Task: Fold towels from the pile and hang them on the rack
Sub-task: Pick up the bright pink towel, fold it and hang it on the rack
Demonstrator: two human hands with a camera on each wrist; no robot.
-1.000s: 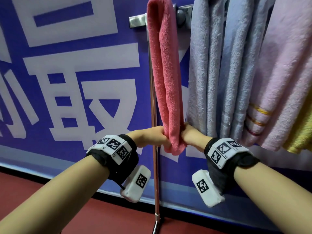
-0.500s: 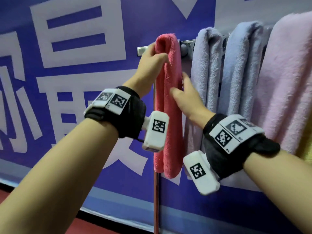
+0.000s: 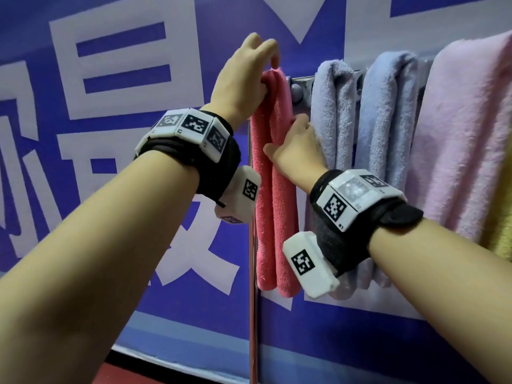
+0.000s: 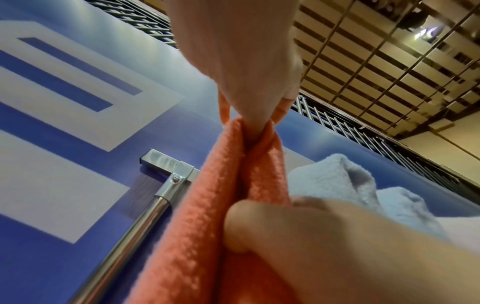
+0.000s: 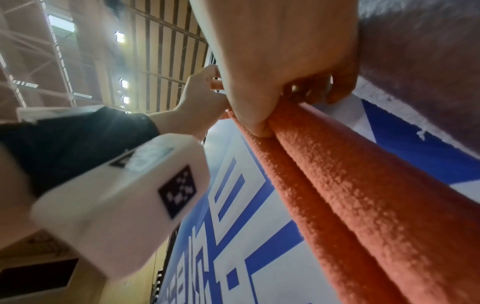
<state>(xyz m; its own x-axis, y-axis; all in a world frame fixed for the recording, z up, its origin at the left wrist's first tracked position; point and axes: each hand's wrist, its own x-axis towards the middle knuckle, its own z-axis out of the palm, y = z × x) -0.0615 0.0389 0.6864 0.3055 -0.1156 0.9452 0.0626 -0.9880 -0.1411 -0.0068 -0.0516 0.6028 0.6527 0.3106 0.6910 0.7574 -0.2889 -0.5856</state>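
Note:
A coral-pink towel (image 3: 273,195) hangs folded over the rack's metal bar (image 3: 302,79) at its left end. My left hand (image 3: 266,67) pinches the towel's top fold at the bar; the left wrist view shows the thumb and fingers (image 4: 246,86) closed on the pink towel (image 4: 205,205). My right hand (image 3: 291,139) grips the towel a little lower on its right side. From the right wrist, the thumb (image 5: 254,115) presses into the crease of the towel (image 5: 337,185) and the fingers curl behind one fold.
Right of the pink towel hang a lavender towel (image 3: 335,128), a blue-grey towel (image 3: 388,128), a pale pink towel (image 3: 465,134) and a yellow towel (image 3: 498,239). The rack's upright pole (image 3: 251,314) stands before a blue-and-white banner wall (image 3: 124,134). Red floor (image 3: 166,376) lies below.
Both hands have left the towel's lower end and risen to the bar. The left hand now holds the top fold, and the right hand's fingers have curled round the towel.

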